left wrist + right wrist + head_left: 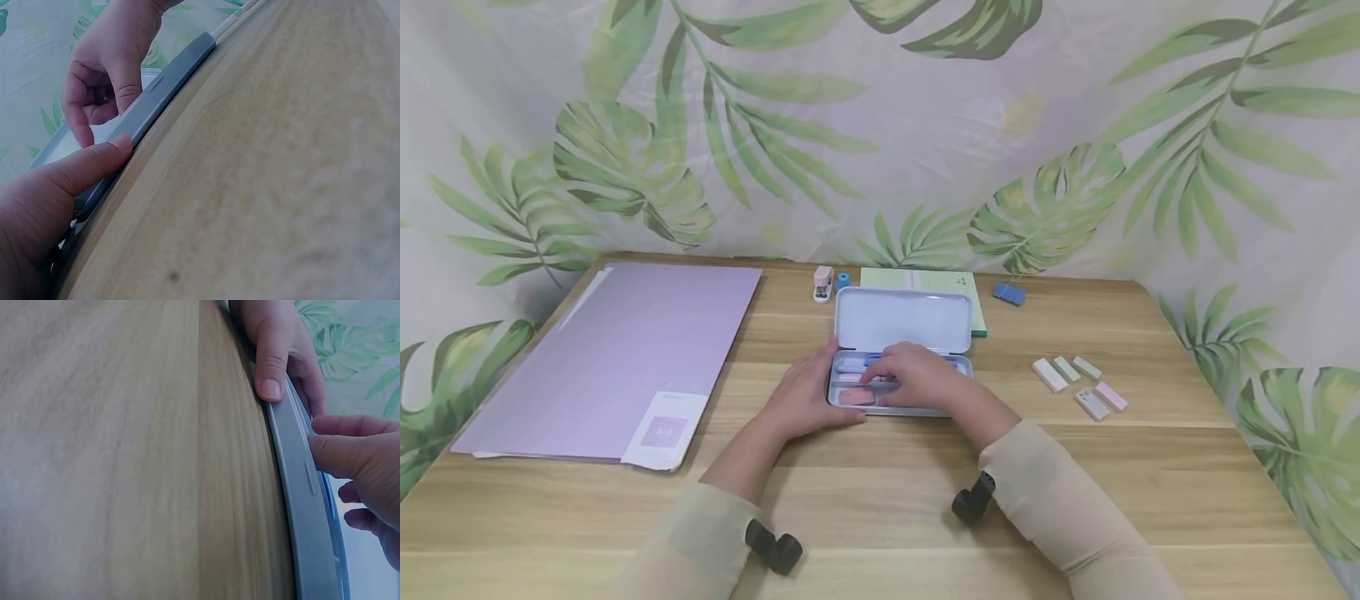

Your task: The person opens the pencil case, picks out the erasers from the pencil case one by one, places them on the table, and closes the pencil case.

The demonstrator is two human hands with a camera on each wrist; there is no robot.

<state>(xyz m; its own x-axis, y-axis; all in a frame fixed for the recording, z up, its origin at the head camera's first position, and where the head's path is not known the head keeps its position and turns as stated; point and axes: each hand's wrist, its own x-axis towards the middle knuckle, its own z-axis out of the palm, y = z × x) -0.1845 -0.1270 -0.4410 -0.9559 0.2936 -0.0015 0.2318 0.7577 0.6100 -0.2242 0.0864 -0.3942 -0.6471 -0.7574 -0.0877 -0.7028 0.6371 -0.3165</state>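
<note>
A light blue metal pencil case (902, 321) lies on the wooden table with its hinged lid raised. My left hand (801, 392) grips the case's left end, its thumb along the front wall, as the left wrist view also shows. Over the tray, my right hand (917, 373) reaches in with thumb and index finger bent down. A pink block (856, 396) lies in the front left compartment beside these fingertips. Blue and pale slim items show partly behind the hand. In the right wrist view the front wall (300, 500) hides the fingertips; I cannot tell whether they pinch anything.
Several small erasers (1090, 405) lie to the right. Behind the case are a green notebook (925, 279), a pink stapler (823, 283), a small blue object (842, 281) and a blue block (1009, 293). A large purple folder (625, 350) covers the left side.
</note>
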